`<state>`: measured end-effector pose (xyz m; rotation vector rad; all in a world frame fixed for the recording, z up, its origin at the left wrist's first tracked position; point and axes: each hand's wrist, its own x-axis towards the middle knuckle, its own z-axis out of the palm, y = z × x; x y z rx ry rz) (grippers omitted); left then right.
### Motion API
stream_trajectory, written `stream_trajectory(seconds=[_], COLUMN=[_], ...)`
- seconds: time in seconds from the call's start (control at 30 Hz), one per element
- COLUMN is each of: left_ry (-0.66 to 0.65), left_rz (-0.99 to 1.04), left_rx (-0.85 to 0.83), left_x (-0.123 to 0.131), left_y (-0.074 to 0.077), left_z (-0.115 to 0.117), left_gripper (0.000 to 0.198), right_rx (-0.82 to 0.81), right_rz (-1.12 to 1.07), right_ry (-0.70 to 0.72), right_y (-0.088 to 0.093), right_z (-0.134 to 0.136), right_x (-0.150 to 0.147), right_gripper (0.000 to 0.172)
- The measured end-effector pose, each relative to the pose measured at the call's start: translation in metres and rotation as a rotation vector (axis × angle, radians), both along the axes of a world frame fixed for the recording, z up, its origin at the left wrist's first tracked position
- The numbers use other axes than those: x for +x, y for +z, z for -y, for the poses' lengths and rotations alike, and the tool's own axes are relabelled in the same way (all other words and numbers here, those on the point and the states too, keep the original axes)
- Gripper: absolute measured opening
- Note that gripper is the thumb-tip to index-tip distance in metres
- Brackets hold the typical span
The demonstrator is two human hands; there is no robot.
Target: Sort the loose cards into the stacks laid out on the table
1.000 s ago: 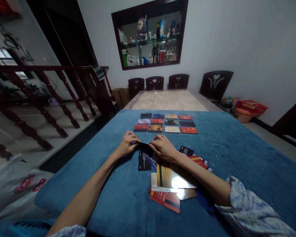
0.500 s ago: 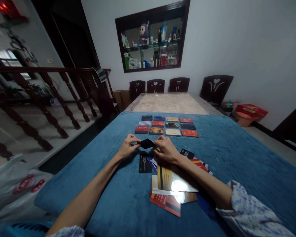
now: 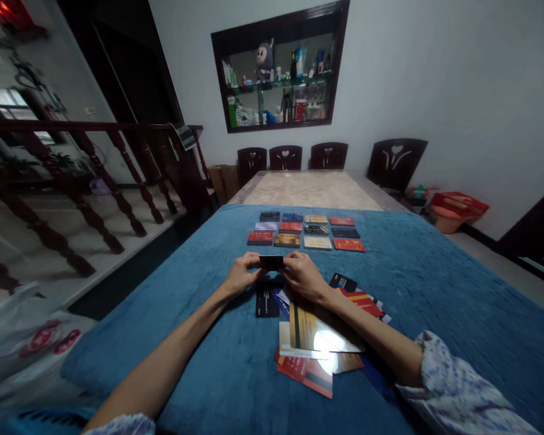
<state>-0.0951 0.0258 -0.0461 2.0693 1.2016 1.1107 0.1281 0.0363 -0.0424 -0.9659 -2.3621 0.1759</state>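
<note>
A black card is held up between my two hands, just above the blue cloth. My left hand pinches its left end and my right hand grips its right end. Whether it is one card or a few together, I cannot tell. Below my hands lies another black card. A loose pile of cards spreads under my right forearm, with a gold-striped card on top and a red card nearest me. A further black card sits beyond that forearm.
Several card stacks stand in rows ahead of my hands, among them a red stack and a cream stack. Past the cloth is the bare tabletop with dark chairs behind. Plastic bags lie at the left.
The black card has turned from a tilted, diamond-like angle to a level one, its broad side now facing me. My left hand has shifted slightly right and rolled around its end.
</note>
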Motion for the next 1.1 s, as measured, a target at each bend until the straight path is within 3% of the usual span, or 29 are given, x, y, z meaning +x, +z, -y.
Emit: stream_trajectory(seconds=[0.37, 0.5, 0.63, 0.87, 1.1], left_ry=[0.093, 0.064, 0.035, 0.046, 0.051], left_rz=[-0.091, -0.123, -0.125, -0.138, -0.127], left_rx=[0.000, 0.017, 0.014, 0.014, 0.034], left_x=[-0.024, -0.030, -0.030, -0.022, -0.019], left_y=[0.013, 0.024, 0.032, 0.025, 0.019], left_z=[-0.004, -0.001, 0.005, 0.006, 0.005], left_gripper=[0.027, 0.040, 0.034, 0.019, 0.019], right_rx=[0.174, 0.203, 0.186, 0.156, 0.156], right_rz=[0.081, 0.118, 0.150, 0.167, 0.100], right_ry=[-0.064, -0.101, -0.131, -0.148, -0.156], right_y=[0.001, 0.003, 0.004, 0.004, -0.003], right_z=[0.001, 0.001, 0.003, 0.004, 0.001], right_x=[0.002, 0.003, 0.002, -0.001, -0.003], right_gripper=[0.022, 0.023, 0.023, 0.021, 0.017])
